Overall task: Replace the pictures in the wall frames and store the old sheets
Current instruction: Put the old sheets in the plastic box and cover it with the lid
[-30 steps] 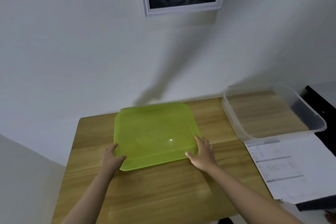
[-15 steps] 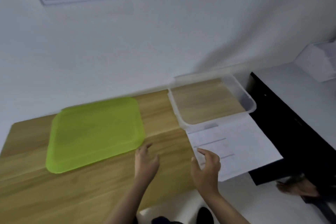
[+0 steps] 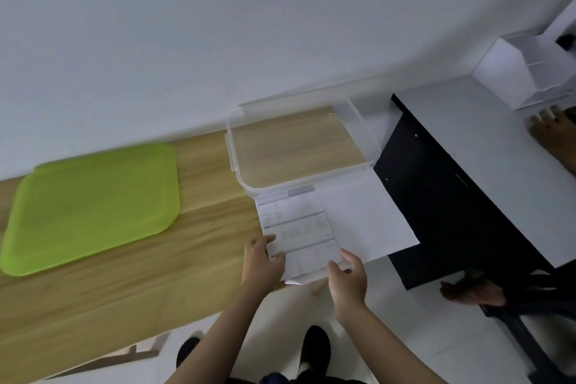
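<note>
I see a white organizer (image 3: 526, 72) on the black desk (image 3: 452, 196), and someone else's bare feet (image 3: 473, 291) beside it

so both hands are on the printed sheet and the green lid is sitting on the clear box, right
Not quite. Both hands, left and right, are on the printed sheet, but the green lid lies flat on the table, left of the clear box, which is open. The head view shows it.

print on top sheet (image 3: 299, 227) blurred, unreadable; green lid (image 3: 90, 209) cut off at left edge.
</note>
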